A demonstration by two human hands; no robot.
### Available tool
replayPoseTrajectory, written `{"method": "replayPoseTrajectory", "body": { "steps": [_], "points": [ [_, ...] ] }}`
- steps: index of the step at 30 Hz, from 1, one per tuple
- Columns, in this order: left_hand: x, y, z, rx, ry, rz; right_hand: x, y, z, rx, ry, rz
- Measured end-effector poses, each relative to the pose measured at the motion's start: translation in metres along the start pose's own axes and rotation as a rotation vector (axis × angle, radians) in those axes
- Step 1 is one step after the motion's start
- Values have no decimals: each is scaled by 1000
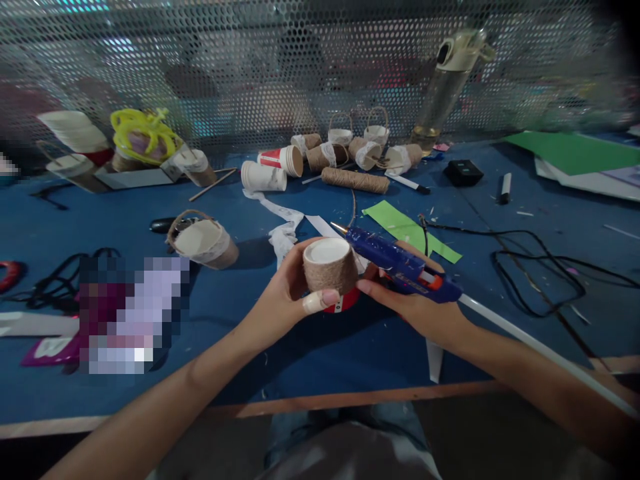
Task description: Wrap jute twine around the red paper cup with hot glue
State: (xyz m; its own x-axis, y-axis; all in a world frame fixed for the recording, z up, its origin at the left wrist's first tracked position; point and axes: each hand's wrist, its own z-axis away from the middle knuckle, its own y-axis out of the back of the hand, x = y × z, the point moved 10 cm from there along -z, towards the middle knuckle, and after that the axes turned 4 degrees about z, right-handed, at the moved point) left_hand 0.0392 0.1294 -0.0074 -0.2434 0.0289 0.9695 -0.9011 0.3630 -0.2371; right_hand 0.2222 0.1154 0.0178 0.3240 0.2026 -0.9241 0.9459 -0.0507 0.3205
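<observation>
My left hand (290,287) is wrapped round a paper cup (330,265) whose side is covered in brown twine. The cup is upside down, its white base facing up, and a red printed band shows at its lower end. In my right hand (420,313) is a blue hot glue gun (400,263), with a long white glue stick (540,347) jutting from its back. The nozzle points up and left, just above the cup's right edge. My right fingertips are close to the cup's side; whether they touch it I cannot tell.
A twine-wrapped basket (207,243) stands to the left. Behind lie a twine roll (355,180), stacked paper cups (265,177), white lace (283,230) and green paper (410,230). A black cord (540,267) loops at right; a bottle (445,93) stands at the mesh.
</observation>
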Motion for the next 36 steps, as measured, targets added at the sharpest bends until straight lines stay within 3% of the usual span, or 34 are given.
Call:
{"method": "replayPoseTrajectory", "body": {
  "steps": [4, 11, 26, 36],
  "points": [
    [-2, 4, -3, 52, 11, 19, -1, -1, -1, -3, 32, -20],
    [-2, 6, -2, 50, 7, 75, 3, 2, 1, 10, -18, 32],
    [2, 2, -1, 31, -28, 53, 8, -1, -2, -21, -65, -73],
    [-1, 5, 0, 35, 18, 93, 10, 5, -2, 47, -59, -25]
  ]
}}
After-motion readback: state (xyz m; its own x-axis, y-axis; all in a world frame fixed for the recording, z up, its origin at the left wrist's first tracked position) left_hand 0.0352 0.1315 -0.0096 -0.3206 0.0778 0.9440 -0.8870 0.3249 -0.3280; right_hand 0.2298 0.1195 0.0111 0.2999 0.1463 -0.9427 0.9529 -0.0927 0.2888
